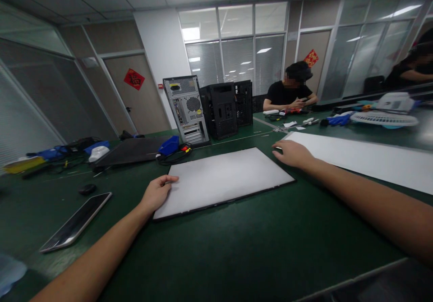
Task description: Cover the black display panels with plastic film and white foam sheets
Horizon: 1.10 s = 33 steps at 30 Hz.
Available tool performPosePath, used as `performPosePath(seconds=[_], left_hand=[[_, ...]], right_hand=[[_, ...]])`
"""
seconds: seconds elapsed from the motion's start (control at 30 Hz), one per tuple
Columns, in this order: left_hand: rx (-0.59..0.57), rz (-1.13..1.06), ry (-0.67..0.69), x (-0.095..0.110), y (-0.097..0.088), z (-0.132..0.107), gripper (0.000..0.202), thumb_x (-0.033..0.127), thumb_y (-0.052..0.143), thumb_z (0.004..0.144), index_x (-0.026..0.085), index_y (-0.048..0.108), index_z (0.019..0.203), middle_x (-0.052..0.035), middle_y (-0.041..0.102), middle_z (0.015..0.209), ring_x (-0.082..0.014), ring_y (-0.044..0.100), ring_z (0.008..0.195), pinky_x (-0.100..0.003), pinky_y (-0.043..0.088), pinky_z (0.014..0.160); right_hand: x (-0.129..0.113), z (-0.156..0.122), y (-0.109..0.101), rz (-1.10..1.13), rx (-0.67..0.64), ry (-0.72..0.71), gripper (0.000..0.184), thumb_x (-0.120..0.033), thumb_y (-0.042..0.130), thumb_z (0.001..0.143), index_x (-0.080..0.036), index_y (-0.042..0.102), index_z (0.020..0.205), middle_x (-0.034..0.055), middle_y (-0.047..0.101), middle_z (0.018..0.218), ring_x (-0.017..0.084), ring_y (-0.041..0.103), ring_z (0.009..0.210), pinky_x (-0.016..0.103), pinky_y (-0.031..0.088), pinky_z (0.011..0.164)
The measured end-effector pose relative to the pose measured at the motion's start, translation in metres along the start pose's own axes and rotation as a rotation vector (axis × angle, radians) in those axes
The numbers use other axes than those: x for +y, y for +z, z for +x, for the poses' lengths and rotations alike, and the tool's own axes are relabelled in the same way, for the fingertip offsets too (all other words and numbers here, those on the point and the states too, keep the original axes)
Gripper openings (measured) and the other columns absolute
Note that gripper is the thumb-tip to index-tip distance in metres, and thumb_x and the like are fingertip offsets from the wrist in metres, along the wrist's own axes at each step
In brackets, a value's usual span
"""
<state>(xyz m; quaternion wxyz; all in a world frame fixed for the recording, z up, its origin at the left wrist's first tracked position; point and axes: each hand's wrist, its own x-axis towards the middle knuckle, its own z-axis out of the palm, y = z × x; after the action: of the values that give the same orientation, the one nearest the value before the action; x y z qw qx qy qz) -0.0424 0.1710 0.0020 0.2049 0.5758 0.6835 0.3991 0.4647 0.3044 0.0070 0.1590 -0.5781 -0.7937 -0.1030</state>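
Note:
A flat display panel [223, 180] with a white face and thin black frame lies on the green table in front of me. My left hand [158, 194] grips its left edge, thumb over the white face, other fingers mostly hidden at the side. Off the panel's right side, my right hand [291, 153] hovers or rests just above the table, fingers slightly curled with a small gap between thumb and forefinger. Close beside that hand is a large white sheet [365, 160]; whether the two touch, I cannot tell.
Computer cases [186, 110] stand behind the panel. Left of them lie a dark flat panel [130, 152] and a blue connector [168, 145]. A phone [77, 221] and mouse [87, 189] are nearer left. Across the table sits a person [291, 90]; a fan [385, 118] lies far right.

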Motion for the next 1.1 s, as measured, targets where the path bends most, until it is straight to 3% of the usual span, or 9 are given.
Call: performPosePath(seconds=[0.13, 0.23, 0.4, 0.63, 0.8, 0.97, 1.1], left_hand=[[0.018, 0.011, 0.004, 0.002, -0.001, -0.001, 0.032, 0.018, 0.055, 0.068, 0.02, 0.076, 0.092, -0.0046, 0.075, 0.113, -0.0232, 0.069, 0.097, -0.034, 0.05, 0.091], [0.018, 0.015, 0.008, 0.002, -0.001, -0.001, 0.032, 0.017, 0.056, 0.068, 0.021, 0.076, 0.092, -0.0045, 0.074, 0.114, -0.0239, 0.068, 0.1, -0.035, 0.049, 0.094], [0.006, 0.012, 0.017, -0.003, -0.001, 0.003, 0.031, 0.017, 0.056, 0.07, 0.02, 0.075, 0.094, -0.0052, 0.073, 0.119, -0.0241, 0.065, 0.109, -0.035, 0.044, 0.1], [-0.009, 0.011, 0.022, -0.01, -0.001, 0.007, 0.032, 0.019, 0.057, 0.07, 0.02, 0.075, 0.096, -0.0052, 0.073, 0.118, -0.0239, 0.067, 0.105, -0.036, 0.045, 0.099], [-0.005, 0.015, 0.015, -0.007, -0.001, 0.005, 0.032, 0.02, 0.057, 0.07, 0.02, 0.075, 0.096, -0.0055, 0.073, 0.117, -0.0245, 0.067, 0.104, -0.036, 0.045, 0.099], [-0.002, -0.013, 0.029, -0.008, -0.001, 0.004, 0.031, 0.021, 0.058, 0.07, 0.02, 0.075, 0.095, -0.0055, 0.073, 0.117, -0.0242, 0.067, 0.104, -0.036, 0.045, 0.098], [0.002, -0.022, 0.017, -0.007, -0.001, 0.004, 0.03, 0.021, 0.059, 0.069, 0.02, 0.075, 0.094, -0.0048, 0.074, 0.116, -0.0237, 0.067, 0.103, -0.035, 0.046, 0.097]], right_hand=[[0.044, -0.001, 0.004, -0.111, -0.088, 0.232, 0.056, -0.046, 0.049, 0.088, -0.01, 0.058, 0.13, 0.0227, 0.055, 0.131, 0.035, 0.05, 0.121, 0.048, 0.041, 0.098], [0.058, -0.007, 0.009, -0.123, -0.135, 0.309, 0.055, -0.047, 0.04, 0.092, -0.005, 0.061, 0.122, 0.0278, 0.06, 0.118, 0.035, 0.058, 0.108, 0.049, 0.044, 0.09], [0.05, -0.005, 0.013, -0.138, -0.198, 0.307, 0.044, -0.038, 0.037, 0.094, -0.011, 0.068, 0.107, 0.0251, 0.065, 0.107, 0.032, 0.063, 0.097, 0.047, 0.045, 0.084], [0.017, -0.002, 0.003, -0.193, -0.116, 0.234, 0.037, -0.03, 0.038, 0.093, -0.011, 0.066, 0.109, 0.024, 0.066, 0.104, 0.031, 0.064, 0.094, 0.045, 0.046, 0.081], [-0.017, -0.012, -0.015, -0.186, -0.069, 0.046, 0.042, -0.041, 0.034, 0.096, -0.017, 0.065, 0.111, 0.0166, 0.068, 0.099, 0.029, 0.064, 0.089, 0.041, 0.045, 0.079], [-0.07, -0.027, -0.031, -0.108, -0.071, -0.347, 0.038, -0.038, 0.036, 0.095, -0.021, 0.066, 0.109, 0.0099, 0.07, 0.098, 0.025, 0.065, 0.084, 0.035, 0.044, 0.075], [-0.102, -0.039, -0.039, 0.036, -0.094, -0.552, 0.039, -0.038, 0.037, 0.096, -0.022, 0.066, 0.116, 0.0084, 0.07, 0.106, 0.023, 0.065, 0.092, 0.033, 0.044, 0.082]])
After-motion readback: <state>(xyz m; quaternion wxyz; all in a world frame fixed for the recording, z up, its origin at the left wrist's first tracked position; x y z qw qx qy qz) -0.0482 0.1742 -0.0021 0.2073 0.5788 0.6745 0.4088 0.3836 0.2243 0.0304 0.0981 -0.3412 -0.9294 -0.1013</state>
